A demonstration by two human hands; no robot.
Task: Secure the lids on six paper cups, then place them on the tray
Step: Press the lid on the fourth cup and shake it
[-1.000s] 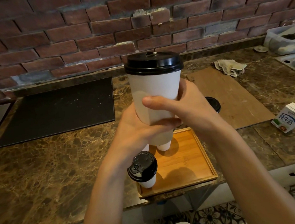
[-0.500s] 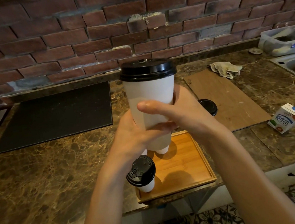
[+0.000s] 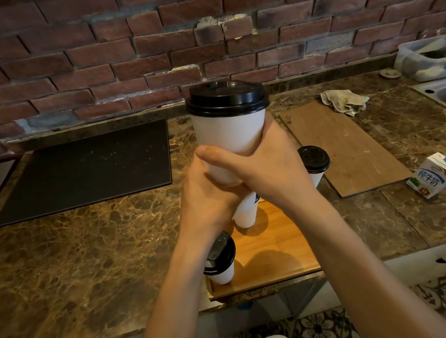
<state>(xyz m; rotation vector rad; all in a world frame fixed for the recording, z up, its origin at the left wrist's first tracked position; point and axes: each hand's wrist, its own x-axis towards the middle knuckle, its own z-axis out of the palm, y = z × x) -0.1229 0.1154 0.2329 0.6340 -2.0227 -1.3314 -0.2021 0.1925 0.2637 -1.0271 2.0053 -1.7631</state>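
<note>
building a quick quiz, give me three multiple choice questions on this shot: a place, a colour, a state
1. Where is the milk carton? A in the sink B on the counter, right of the tray C on the black mat
2. What colour is the lid on the raised cup? A white B red C black
3. How is the raised cup held? A by the left grip and right grip together B by the right grip alone C standing free on the tray
Answers: 1 B, it rests on the counter. 2 C, the lid is black. 3 A, both wrap its lower half.
</note>
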